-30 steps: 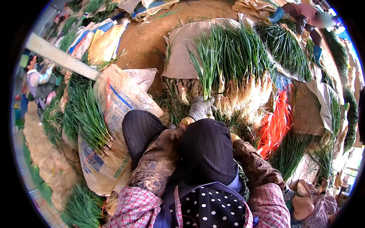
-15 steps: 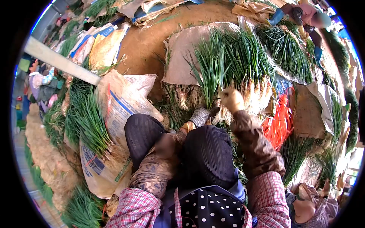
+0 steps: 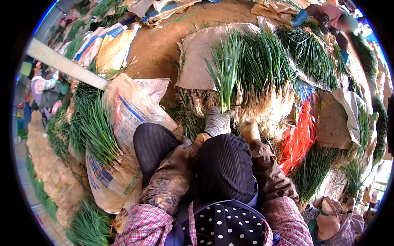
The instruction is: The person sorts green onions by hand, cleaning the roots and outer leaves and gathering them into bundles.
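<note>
My left hand (image 3: 216, 121), in a grey knit glove, grips the lower end of a small bunch of green onions (image 3: 226, 71) that stands upright above it. Just to its right, my right hand (image 3: 248, 130) in a tan glove is low beside my knee, at the roots of the large pile of green onions (image 3: 266, 78) lying on a brown sack (image 3: 197, 57). Whether that hand holds anything is hidden. My knees in dark trousers (image 3: 221, 164) fill the foreground.
A white printed sack (image 3: 131, 106) with more green onions (image 3: 92, 127) lies to the left. Orange ties (image 3: 297, 135) lie to the right. More onion heaps (image 3: 310, 51) lie beyond. Another person (image 3: 330, 16) crouches at the top right, another (image 3: 43, 88) at the left.
My right hand was out of sight, rose to the onion roots, and has now dropped back beside my left hand. The left hand has kept hold of the bunch.
</note>
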{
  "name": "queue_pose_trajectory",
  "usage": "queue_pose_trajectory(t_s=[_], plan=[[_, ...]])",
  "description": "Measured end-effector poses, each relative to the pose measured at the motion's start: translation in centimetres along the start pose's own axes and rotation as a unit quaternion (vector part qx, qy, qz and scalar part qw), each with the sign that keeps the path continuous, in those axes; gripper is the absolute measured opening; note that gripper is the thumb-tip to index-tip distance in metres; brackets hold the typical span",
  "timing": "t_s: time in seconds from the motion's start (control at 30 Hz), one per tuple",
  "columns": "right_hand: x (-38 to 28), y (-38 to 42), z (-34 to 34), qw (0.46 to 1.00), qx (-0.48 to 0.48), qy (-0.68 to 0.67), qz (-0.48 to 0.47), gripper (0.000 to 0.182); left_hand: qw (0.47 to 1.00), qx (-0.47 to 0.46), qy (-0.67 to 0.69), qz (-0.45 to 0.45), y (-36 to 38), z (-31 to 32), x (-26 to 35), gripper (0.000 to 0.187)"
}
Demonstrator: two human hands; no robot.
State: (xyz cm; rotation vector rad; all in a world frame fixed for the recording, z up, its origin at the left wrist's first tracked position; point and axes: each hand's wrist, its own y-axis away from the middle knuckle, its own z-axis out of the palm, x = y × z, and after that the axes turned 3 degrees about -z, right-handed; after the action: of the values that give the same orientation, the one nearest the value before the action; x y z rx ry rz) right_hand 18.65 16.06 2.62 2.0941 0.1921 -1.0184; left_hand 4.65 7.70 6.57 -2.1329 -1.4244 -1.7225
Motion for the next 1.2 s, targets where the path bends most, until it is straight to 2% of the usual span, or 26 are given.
queue_pose_trajectory(t_s=[0.03, 0.1, 0.17, 0.2, 0.23, 0.27, 0.3, 0.33, 0.43, 0.5, 0.57, 0.6, 0.63, 0.67, 0.7, 0.77, 0.8, 0.83, 0.9, 0.93, 1.03, 1.07, 1.1, 1.13, 1.17, 1.2], plan=[[0.5, 0.1, -0.1, 0.986, -0.087, 0.138, -0.030, 0.029, 0.999, 0.036, 0.028, 0.009, -0.3, 0.0, -0.4, 0.040], [0.2, 0.9, -0.1, 0.877, -0.251, 0.400, -0.086, 0.035, 0.978, -0.026, 0.209, -0.008, -1.0, -0.4, -0.9, 0.027], [-2.5, -0.2, 0.2, 0.877, -0.133, 0.459, -0.052, 0.042, 0.914, -0.039, 0.385, -0.126, -0.4, -0.4, -0.4, 0.021], [-2.6, -1.3, 0.1, 0.906, 0.035, 0.394, -0.151, 0.041, 0.891, -0.065, 0.424, -0.150, -0.3, -0.7, -0.3, 0.018], [-3.4, -3.1, -0.1, 0.920, 0.126, 0.326, -0.180, 0.036, 0.900, -0.065, 0.394, -0.174, -0.3, -0.8, -0.2, 0.018], [-7.1, -3.0, -0.4, 0.915, 0.156, 0.348, -0.129, 0.033, 0.909, -0.063, 0.363, -0.195, -0.3, -0.9, -0.1, 0.018], [-7.2, -5.0, -0.3, 0.882, 0.238, 0.361, -0.189, 0.035, 0.916, -0.061, 0.332, -0.217, -0.3, -1.1, 0.0, 0.018], [-6.8, -7.9, -0.6, 0.880, 0.178, 0.406, -0.171, 0.033, 0.909, -0.078, 0.350, -0.214, -1.2, -0.6, -1.2, 0.018], [-7.5, -7.2, -0.8, 0.848, 0.201, 0.422, -0.250, 0.014, 0.907, -0.094, 0.369, -0.181, -1.0, -1.2, -1.5, 0.019], [-6.3, -5.0, -0.2, 0.881, 0.151, 0.355, -0.273, 0.015, 0.910, -0.085, 0.350, -0.205, -2.0, -1.2, -1.4, 0.016], [-3.7, -2.2, 1.4, 0.861, 0.150, 0.363, -0.324, 0.022, 0.904, -0.069, 0.368, -0.208, -2.7, -0.7, -1.4, 0.015], [-2.6, -0.5, 1.7, 0.861, 0.101, 0.340, -0.365, 0.025, 0.886, -0.102, 0.424, -0.157, -4.4, 1.2, -5.2, 0.015], [-2.2, 1.2, 1.8, 0.857, 0.054, 0.314, -0.405, 0.030, 0.914, -0.132, 0.360, -0.132, -3.4, -0.3, -4.5, 0.018], [-2.8, 2.9, 1.6, 0.903, -0.003, 0.261, -0.341, 0.047, 0.924, -0.124, 0.335, -0.136, -3.1, -0.5, -4.4, 0.018], [-2.9, 2.7, 1.7, 0.926, 0.004, 0.221, -0.307, 0.051, 0.934, -0.115, 0.309, -0.140, -2.9, -0.5, -4.4, 0.019], [-3.9, 1.3, 1.5, 0.961, 0.019, 0.138, -0.240, 0.060, 0.966, -0.122, 0.049, -0.224, -6.0, 0.6, -5.7, 0.033], [-4.5, 0.1, 1.8, 0.981, -0.008, 0.056, -0.188, 0.068, 0.966, -0.122, 0.022, -0.226, -6.1, 0.6, -5.5, 0.038], [-5.2, -0.7, 2.0, 0.985, 0.027, -0.009, -0.171, 0.060, 0.966, -0.123, -0.005, -0.229, -6.2, 0.5, -5.3, 0.043], [-3.9, -5.2, 3.2, 0.982, -0.026, -0.165, -0.089, 0.050, 0.967, -0.127, 0.150, -0.165, -2.7, -0.7, -3.2, 0.050], [-1.8, -7.8, 3.9, 0.970, -0.026, -0.222, -0.092, 0.042, 0.957, -0.080, 0.252, -0.122, -4.2, 1.3, -6.1, 0.020], [-5.0, -3.4, 4.5, 0.982, 0.022, -0.189, -0.012, 0.039, 0.977, 0.002, 0.160, -0.138, -1.6, -0.9, -1.5, 0.021], [-2.9, -4.3, 4.8, 0.988, -0.016, -0.151, 0.020, 0.038, 0.974, 0.006, 0.187, -0.125, -1.9, -0.8, -1.8, 0.020], [-1.7, -4.2, 5.4, 0.998, 0.021, -0.063, -0.016, 0.035, 0.970, 0.009, 0.214, -0.112, -2.4, -0.5, -2.7, 0.020], [-0.6, -4.3, 5.2, 0.991, -0.055, 0.115, -0.044, 0.032, 0.966, 0.012, 0.241, -0.099, -2.8, -0.3, -3.5, 0.019], [-0.5, -3.6, 4.6, 0.946, -0.128, 0.290, -0.071, 0.029, 0.960, 0.015, 0.267, -0.085, -3.1, -0.2, -4.0, 0.019], [5.3, -6.5, 5.1, 0.901, -0.179, 0.345, -0.194, 0.024, 0.940, 0.001, 0.333, -0.080, -3.0, -0.4, -3.9, 0.020]])
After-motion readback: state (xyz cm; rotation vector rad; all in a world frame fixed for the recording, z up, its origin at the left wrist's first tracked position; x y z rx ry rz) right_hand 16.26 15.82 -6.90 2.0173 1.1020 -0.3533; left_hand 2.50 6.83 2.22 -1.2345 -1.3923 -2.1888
